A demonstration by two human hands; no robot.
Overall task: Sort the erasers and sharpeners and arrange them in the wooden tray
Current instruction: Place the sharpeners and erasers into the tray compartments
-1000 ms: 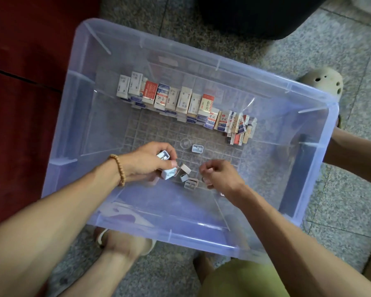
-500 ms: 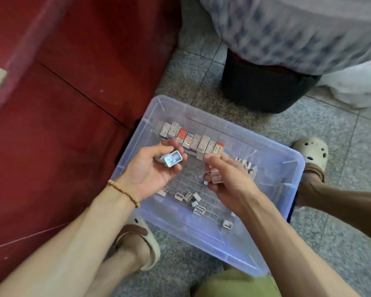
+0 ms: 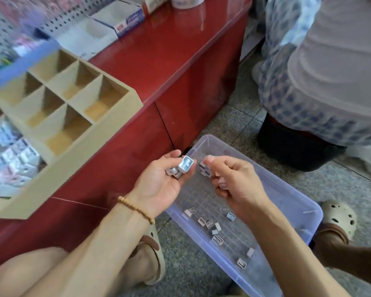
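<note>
From the head view, the left hand lies palm-up, fingers curled round several sharpeners; the right hand beside it pinches small pieces over the plastic bin; the wooden tray sits on the red counter.

Wooden tray: blurred, left end cut off by frame edge. Contents of right hand: hidden behind curled fingers. Plastic bin: near corner cut off.

Stationery shop. Red bench with boxed goods before pegboard display. Speckled tile floor.
</note>
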